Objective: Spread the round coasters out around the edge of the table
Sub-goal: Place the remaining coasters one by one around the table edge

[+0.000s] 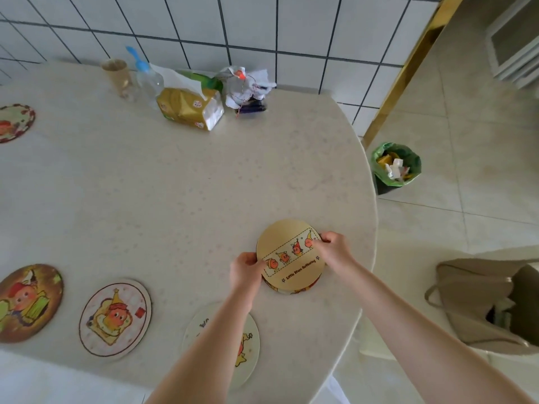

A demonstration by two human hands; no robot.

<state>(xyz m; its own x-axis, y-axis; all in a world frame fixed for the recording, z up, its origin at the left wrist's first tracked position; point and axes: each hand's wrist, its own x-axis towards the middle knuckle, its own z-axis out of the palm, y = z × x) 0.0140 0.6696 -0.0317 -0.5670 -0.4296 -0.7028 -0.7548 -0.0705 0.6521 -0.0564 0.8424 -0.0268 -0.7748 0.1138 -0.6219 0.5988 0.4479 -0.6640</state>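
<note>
Stack of coasters (290, 255): near the table's (175, 182) right edge, left hand (246, 268) and right hand (332, 247) at its sides.
Single coasters: three along the near edge (27, 303) (115, 317) (248, 345), one far left (14, 122).
Back, by the wall: tissue pack (189, 107), bottle (147, 80), perhaps a cup (116, 77).
Floor, right: bin (395, 167), bag (484, 301).

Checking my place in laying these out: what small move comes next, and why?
Probably lift the gold top coaster off the stack; both the left hand and right hand pinch its rim, more coasters lie beneath, and the table edge beyond is bare.
</note>
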